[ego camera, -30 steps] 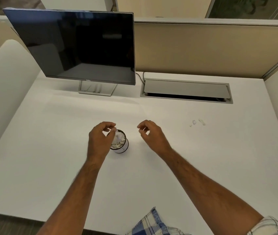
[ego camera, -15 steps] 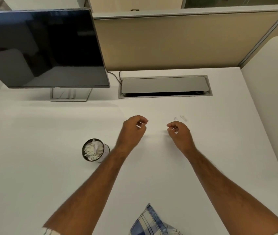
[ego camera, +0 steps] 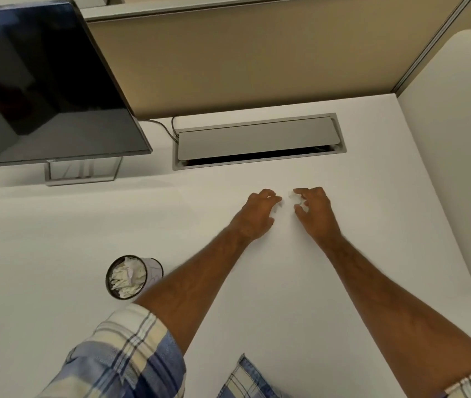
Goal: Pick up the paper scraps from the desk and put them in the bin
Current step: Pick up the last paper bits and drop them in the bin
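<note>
Both hands, left hand (ego camera: 257, 214) and right hand (ego camera: 313, 209), are curled over tiny paper scraps (ego camera: 293, 198) at frame centre, best pinched firmly off the surface (ego camera: 56, 225) before being carried to the bin (ego camera: 133, 277) lower left.

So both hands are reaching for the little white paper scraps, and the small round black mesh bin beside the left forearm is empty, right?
Not quite: the head view shows the small round black mesh bin holding crumpled white paper. Otherwise right: left hand and right hand reach for the little white paper scraps.
</note>
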Demonstrator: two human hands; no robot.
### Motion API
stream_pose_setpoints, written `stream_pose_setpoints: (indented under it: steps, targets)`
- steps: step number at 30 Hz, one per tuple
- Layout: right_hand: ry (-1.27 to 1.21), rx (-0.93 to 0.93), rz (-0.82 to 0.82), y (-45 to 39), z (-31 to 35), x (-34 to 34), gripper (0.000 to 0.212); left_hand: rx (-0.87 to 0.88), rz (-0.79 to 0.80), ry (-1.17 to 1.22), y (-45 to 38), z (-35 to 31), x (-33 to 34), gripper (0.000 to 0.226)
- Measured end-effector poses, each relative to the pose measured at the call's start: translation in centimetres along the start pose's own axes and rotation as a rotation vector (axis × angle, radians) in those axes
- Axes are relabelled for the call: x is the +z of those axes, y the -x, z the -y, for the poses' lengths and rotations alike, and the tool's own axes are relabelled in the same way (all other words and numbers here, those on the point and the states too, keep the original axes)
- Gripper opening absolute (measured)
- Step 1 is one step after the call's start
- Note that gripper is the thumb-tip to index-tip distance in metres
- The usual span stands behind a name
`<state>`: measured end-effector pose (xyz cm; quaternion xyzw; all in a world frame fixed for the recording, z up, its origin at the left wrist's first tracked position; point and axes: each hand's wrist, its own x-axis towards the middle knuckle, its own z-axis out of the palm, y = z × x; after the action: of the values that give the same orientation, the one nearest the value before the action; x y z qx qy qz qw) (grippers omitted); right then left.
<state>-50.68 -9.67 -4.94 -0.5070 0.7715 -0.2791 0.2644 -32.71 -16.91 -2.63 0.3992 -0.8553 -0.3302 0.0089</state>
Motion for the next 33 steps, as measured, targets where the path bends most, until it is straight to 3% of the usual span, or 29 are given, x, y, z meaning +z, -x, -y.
stream_pose_setpoints:
  steps: [6, 13, 23, 28, 33]
  targets:
    - [0.079, -0.038, 0.045, -1.2, 0.4, 0.4, 0.024, 0.041, -0.034, -0.004, -2.0, 0.1, 0.7, 0.026]
    - [0.184, 0.005, 0.096, -0.6, 1.7, 0.9, 0.023, 0.025, 0.007, -0.096, -1.6, 0.5, 1.0, 0.024]
    - [-0.105, 0.111, 0.104, 5.2, 3.3, 2.3, 0.022, -0.083, -0.002, -0.209, 5.0, 1.3, 0.9, 0.024]
    - [-0.174, 0.111, 0.086, 7.4, 5.4, 3.3, 0.016, -0.098, -0.138, -0.153, 9.6, 2.0, -0.1, 0.027]
    - [-0.284, -0.025, 0.121, 8.8, 9.2, 4.5, 0.017, -0.174, -0.339, -0.033, 13.7, 2.2, -3.0, 0.018]
